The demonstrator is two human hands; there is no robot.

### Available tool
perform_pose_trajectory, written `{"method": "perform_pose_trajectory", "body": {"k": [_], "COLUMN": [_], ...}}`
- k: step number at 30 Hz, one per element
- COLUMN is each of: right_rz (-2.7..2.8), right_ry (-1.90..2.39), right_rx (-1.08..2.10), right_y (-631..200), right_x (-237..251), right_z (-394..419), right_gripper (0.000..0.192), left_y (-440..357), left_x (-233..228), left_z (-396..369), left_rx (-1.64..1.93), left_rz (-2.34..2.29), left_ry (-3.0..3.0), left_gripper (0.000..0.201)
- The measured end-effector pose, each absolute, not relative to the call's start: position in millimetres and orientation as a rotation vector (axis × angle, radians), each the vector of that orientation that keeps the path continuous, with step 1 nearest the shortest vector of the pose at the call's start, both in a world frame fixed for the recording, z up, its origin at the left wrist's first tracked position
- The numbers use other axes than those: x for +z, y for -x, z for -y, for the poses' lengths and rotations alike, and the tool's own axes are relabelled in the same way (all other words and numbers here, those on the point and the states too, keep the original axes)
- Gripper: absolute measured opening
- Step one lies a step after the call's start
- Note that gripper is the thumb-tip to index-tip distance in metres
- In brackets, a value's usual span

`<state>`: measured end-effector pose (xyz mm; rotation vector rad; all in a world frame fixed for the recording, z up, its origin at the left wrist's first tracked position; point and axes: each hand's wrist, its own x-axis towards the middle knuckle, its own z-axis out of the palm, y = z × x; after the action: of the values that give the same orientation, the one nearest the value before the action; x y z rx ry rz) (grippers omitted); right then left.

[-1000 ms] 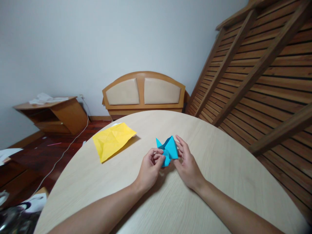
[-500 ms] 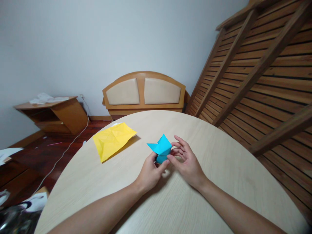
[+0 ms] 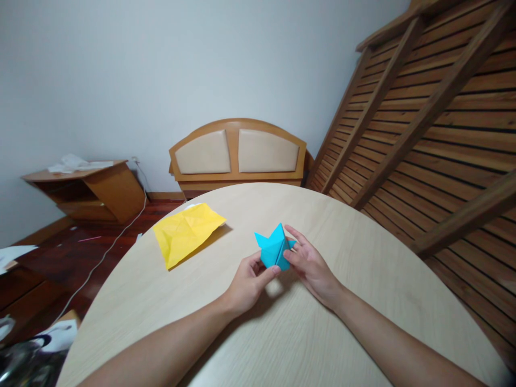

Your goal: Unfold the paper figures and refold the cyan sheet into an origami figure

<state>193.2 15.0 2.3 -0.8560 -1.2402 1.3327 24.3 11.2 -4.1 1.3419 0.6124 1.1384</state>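
- The folded blue paper [image 3: 273, 250] is between the two hands, above the middle of the desk [image 3: 371, 312], with several points sticking up and outward.
- The left hand [image 3: 248, 282] grips its lower left part: the thumb presses the near face at the bottom, the other fingers curl behind, mostly hidden.
- The right hand [image 3: 316, 269] holds its right side lightly, thumb against the near face; the forefinger stands up beside the tallest point, and a small blue tip shows among the fingers.
- What could go wrong: a hard squeeze from either thumb might crush the hollow-looking body or add a stray crease. Pulling the hands apart while both grip could tear a fold or let a flap spring loose. If both loosened together, the paper would probably drop onto the desk.
- The yellow paper [image 3: 187, 235], creased and spread out, lies on the desk left of the hands and well apart from them; its near right edge lifts and casts a shadow. A careless sweep of the left hand might push it towards the rim.
- Beyond the desk are a padded headboard [image 3: 234, 140], a low cabinet [image 3: 110, 188] and a leaning slatted frame [image 3: 415, 134]. Nothing stands between the hands and the blue paper.
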Motion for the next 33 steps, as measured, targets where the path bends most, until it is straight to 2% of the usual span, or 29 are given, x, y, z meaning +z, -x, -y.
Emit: {"method": "perform_pose_trajectory", "body": {"k": [7,14,22,33], "right_rz": [0.956,1.023,1.084,1.221], "right_ry": [0.791,0.789,0.751,0.744], "right_rx": [1.425,1.353,1.394,1.266], "right_y": [-194,-192,-191,-189], "right_x": [12,4,6,-2], "right_z": [-15,-18,-14,-17], "right_gripper": [0.080,0.064,0.065,0.073], "left_y": [-22,-22,-24,-20], "left_x": [-13,-5,-10,-7], "left_z": [-16,-16,-17,-15], "left_rx": [1.163,1.188,1.317,1.300], "left_rz": [-0.718,-0.745,-0.723,-0.722], "left_ry": [-1.228,-1.291,-1.263,-1.512], "left_gripper": [0.045,0.041,0.039,0.017]}}
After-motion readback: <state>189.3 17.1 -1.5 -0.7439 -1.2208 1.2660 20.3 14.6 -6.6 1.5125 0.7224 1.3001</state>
